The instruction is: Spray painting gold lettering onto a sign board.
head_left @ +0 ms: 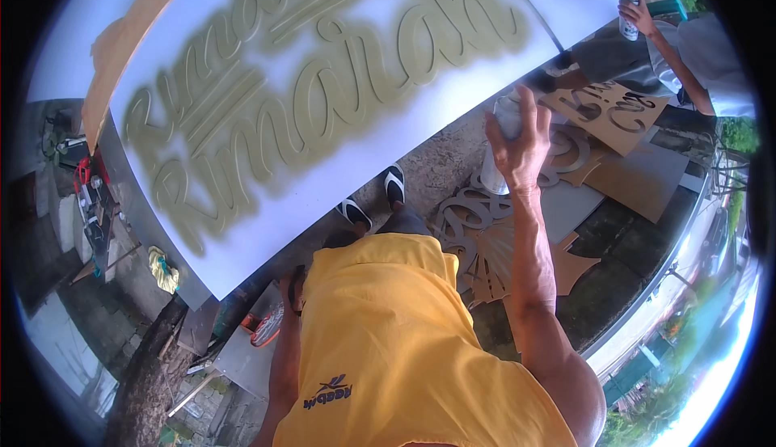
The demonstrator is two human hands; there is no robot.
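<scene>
My right hand (pixel 524 146) is raised beside the near edge of a white sheet-topped table, its fingers wrapped round a pale spray can (pixel 506 117). On the white sheet (pixel 218 267) lies script lettering (pixel 315 103), ringed by a mist of olive-gold paint. My left hand (pixel 294 292) hangs low by my left side, below the table's edge. The yellow shirt and my arm hide most of its fingers, so whether it holds anything is unclear.
At the far right another person's hand (pixel 640 15) grips a second spray can (pixel 628 17). Cut-out boards (pixel 638 180) and grey curled letter shapes (pixel 461 221) lie on the ground to my right. A crumpled yellow cloth (pixel 162 271) hangs near the table's left corner; a tree trunk (pixel 149 374) stands below.
</scene>
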